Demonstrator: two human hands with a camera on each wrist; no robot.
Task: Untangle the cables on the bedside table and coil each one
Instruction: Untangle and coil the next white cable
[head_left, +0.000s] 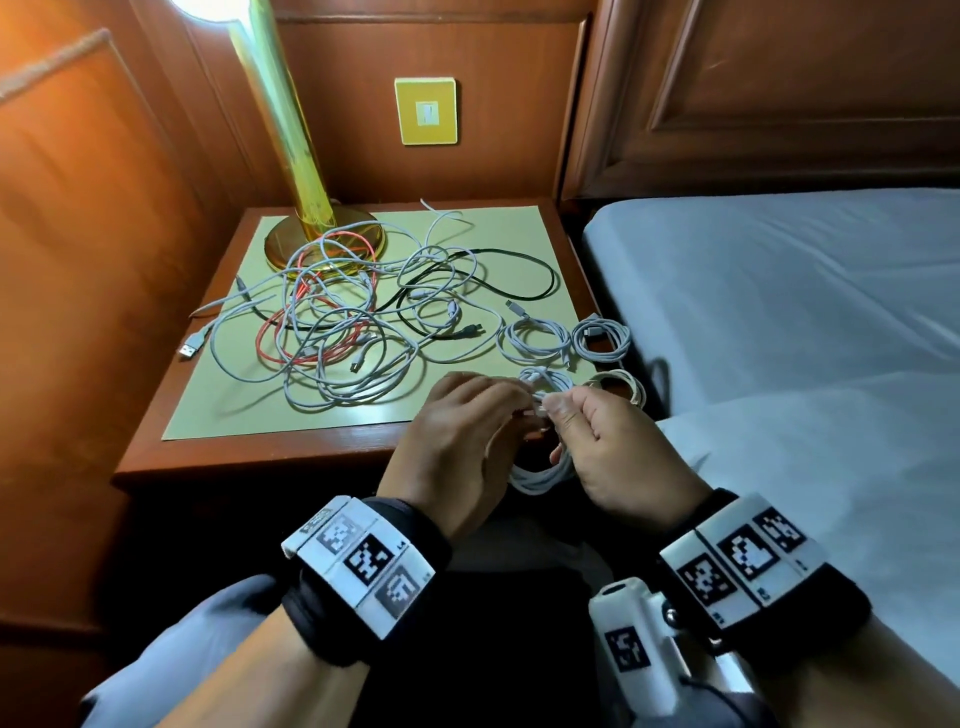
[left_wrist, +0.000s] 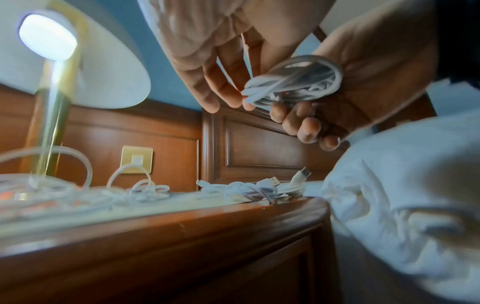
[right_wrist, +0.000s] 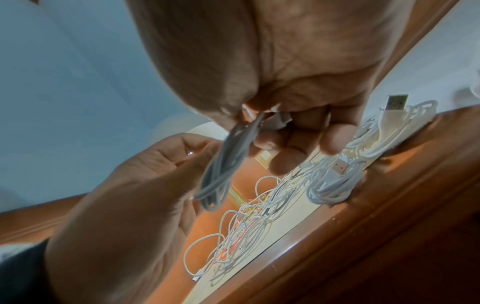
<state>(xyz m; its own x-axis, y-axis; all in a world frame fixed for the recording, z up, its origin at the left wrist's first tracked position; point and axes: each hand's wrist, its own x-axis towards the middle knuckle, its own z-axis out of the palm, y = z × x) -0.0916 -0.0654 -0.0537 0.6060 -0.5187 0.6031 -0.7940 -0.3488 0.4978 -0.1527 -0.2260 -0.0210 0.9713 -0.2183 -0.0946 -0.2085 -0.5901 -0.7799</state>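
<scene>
Both our hands, left hand (head_left: 457, 441) and right hand (head_left: 618, 452), pinch one coiled white cable (left_wrist: 293, 82) above the bedside table (head_left: 260, 457).

White, red (head_left: 291, 332) and black cables (head_left: 524, 260) tangle on a pale-green desk mat (head_left: 218, 410); gold lamp base (head_left: 291, 244); yellow wall switch (head_left: 426, 110).

You're looking at a bedside table (head_left: 249, 457) of glossy, varnished red-brown wood, its top inset with a matt pale-green panel (head_left: 467, 228). The lamp base (head_left: 291, 244), upper left of the head view, gleams like polished brass. The tangled cables (head_left: 337, 322) wear smooth plastic sheathing, white, red and black. The coil (left_wrist: 293, 82) in your fingers looks smooth and slightly shiny. The bedsheet (head_left: 805, 291) at right is soft, matt cloth.
</scene>
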